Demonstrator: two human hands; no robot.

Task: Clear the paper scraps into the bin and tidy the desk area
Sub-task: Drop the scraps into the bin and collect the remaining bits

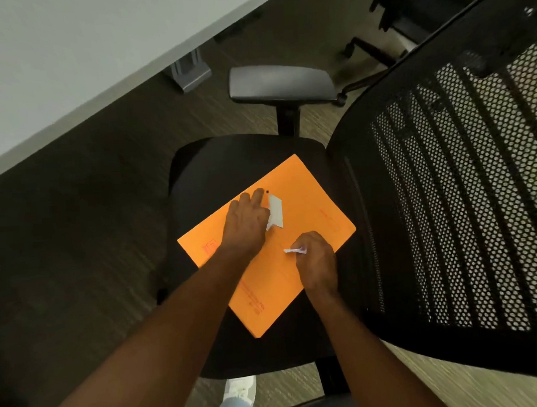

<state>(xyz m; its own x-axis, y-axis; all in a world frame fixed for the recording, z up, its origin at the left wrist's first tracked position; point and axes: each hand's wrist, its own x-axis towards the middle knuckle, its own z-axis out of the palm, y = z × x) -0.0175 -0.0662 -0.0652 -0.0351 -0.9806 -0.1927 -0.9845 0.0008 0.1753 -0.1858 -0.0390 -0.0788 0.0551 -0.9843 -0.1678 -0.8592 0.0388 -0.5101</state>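
An orange envelope (304,201) lies flat on the black seat (216,168) of an office chair. A white paper scrap (275,211) rests on the envelope's upper part. My left hand (246,222) lies palm down on the envelope with its fingertips touching the left edge of that scrap; whether it grips the scrap I cannot tell. My right hand (317,262) is closed, pinching a small white paper scrap (295,250) that sticks out to the left of the fingers. No bin is in view.
The chair's mesh backrest (463,194) rises on the right and its armrest (280,82) sits beyond the seat. A white desk (70,58) fills the upper left, with its metal leg (189,71) on the dark floor. Another chair's base (374,49) stands top right.
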